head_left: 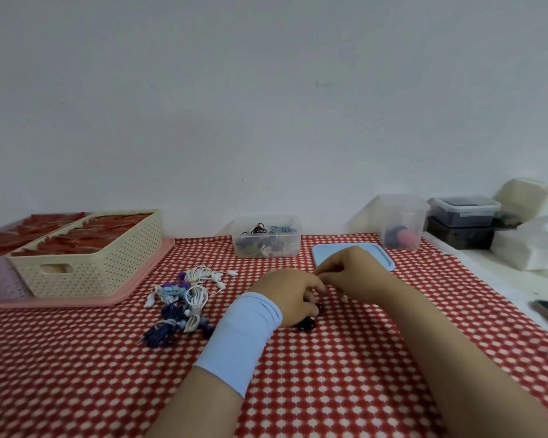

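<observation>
Both of your hands meet at the middle of the red checked tablecloth (361, 358): your left hand (290, 295) curls its fingers round the black earphone cord (307, 324), whose coil lies on the cloth just under your palm. Your right hand (351, 273) bunches its fingertips against your left knuckles, but you cannot tell what they pinch. Bundled earphones (184, 298) lie in a pile just to your left, and a blue lid (383, 254) sits behind your right hand.

A cream basket (102, 267) stands on a pink tray (76, 301), a blue lid (334, 251) farther right.
</observation>
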A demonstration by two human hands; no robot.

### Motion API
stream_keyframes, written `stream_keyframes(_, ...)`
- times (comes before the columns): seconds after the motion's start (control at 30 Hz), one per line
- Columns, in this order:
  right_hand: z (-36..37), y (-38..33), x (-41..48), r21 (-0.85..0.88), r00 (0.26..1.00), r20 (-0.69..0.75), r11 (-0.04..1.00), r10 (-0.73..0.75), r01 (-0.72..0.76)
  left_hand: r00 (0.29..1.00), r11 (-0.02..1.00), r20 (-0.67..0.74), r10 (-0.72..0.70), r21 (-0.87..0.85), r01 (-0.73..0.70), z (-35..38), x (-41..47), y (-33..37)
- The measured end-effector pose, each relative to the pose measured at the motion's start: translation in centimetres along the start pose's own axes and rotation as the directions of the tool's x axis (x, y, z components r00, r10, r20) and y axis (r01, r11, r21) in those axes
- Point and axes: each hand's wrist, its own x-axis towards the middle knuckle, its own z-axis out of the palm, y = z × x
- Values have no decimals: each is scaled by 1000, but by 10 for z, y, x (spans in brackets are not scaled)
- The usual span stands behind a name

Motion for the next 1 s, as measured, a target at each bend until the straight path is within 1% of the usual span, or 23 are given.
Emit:
stream_keyframes(0.1,2,0,0,34,1000,-18,999,-11,11,999,997,38,-9,78,6,-3,0,4)
stream_keyframes(0.2,3,-1,-1,41,1000,-15,999,-14,14,1000,996,8,-5,93,4,-5,-1,4)
stream_keyframes(0.23,4,-1,-1,44,1000,-11,999,-12,12,1000,999,-18,-3,45,4,-4,-1,2)
stream_keyframes(0.27,3,-2,-1,47,1000,-13,999,-14,14,998,999,-55,-4,-55,1,-4,-2,1)
stream_keyframes(0.3,3,-3,-2,54,1000,-22,998,-15,16,996,982,-93,-12,-188,-6,-4,-4,-4)
stream_keyframes(0.33,3,-3,-2,73,999,-34,997,-12,14,990,942,-136,-21,-334,-26,-5,-6,-9)
stream_keyframes(0.4,3,-5,-3,144,998,-62,990,4,5,968,806,-238,-74,-587,-82,-11,-12,-22)
stream_keyframes(0.47,4,-8,-4,220,996,-88,976,16,4,938,631,-301,-170,-764,-131,-17,-16,-36)
stream_keyframes(0.53,4,-12,-6,296,995,-102,955,16,15,925,398,-296,-239,-898,-185,-22,-17,-43)
stream_keyframes(0.57,4,-14,-6,332,994,-107,943,17,20,925,291,-287,-250,-933,-211,-22,-17,-43)
stream_keyframes(0.6,3,-16,-7,366,993,-114,930,21,22,925,229,-282,-254,-947,-226,-23,-18,-42)
stream_keyframes(0.63,3,-18,-8,406,992,-122,914,30,23,926,209,-278,-254,-951,-228,-22,-18,-41)
stream_keyframes(0.67,3,-19,-9,452,991,-127,892,42,20,930,211,-274,-245,-951,-225,-21,-17,-39)
stream_keyframes(0.77,3,-22,-9,560,991,-111,829,80,-5,940,256,-253,-228,-947,-193,-12,-14,-34)
stream_keyframes(0.9,3,-27,-12,647,996,-32,762,80,-40,933,296,-238,-271,-943,-155,-8,-14,-29)
stream_keyframes(1.0,2,-30,-12,718,998,33,693,62,-67,908,342,-290,-302,-922,-181,-7,-14,-27)
